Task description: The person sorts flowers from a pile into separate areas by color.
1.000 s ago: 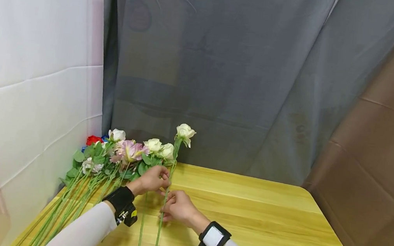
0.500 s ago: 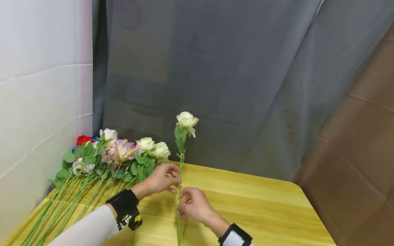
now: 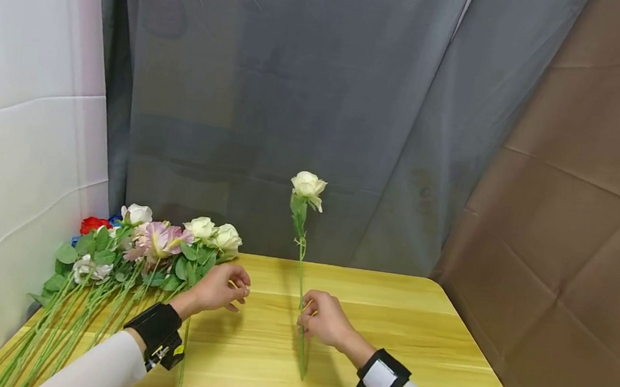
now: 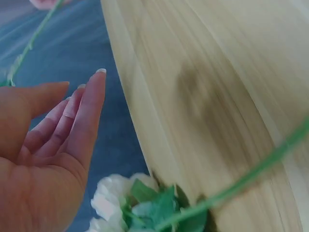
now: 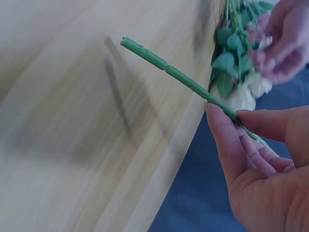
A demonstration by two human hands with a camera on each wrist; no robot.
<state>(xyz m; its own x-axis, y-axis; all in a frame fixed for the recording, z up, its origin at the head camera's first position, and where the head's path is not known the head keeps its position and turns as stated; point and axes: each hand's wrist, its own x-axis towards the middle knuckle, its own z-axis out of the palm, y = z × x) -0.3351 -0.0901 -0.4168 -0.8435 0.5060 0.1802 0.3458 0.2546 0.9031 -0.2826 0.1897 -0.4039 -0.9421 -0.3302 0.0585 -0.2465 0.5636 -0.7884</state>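
A single white rose (image 3: 308, 185) stands nearly upright above the table. My right hand (image 3: 326, 319) pinches its green stem (image 5: 188, 81) between thumb and fingers, as the right wrist view shows; the cut lower end sticks out past the fingertips. Left of it, my left hand (image 3: 222, 288) hovers over the wood with relaxed fingers and nothing in them. In the left wrist view the left palm (image 4: 46, 193) faces the camera, fingers fairly straight. Close beside that hand lie two more white roses (image 3: 214, 232) with green leaves.
On the left of the wooden table (image 3: 251, 360) lies a spread of long-stemmed flowers, including a pink-purple bloom (image 3: 162, 239) and a red one (image 3: 94, 225). A grey curtain (image 3: 274, 92) hangs behind, a white cloth (image 3: 30, 101) at left, a brown cloth (image 3: 578, 229) at right.
The right hand has carried the white rose rightward, away from the other flowers. My left hand was at its stem and is now apart from it, on the left. The head view has turned right.
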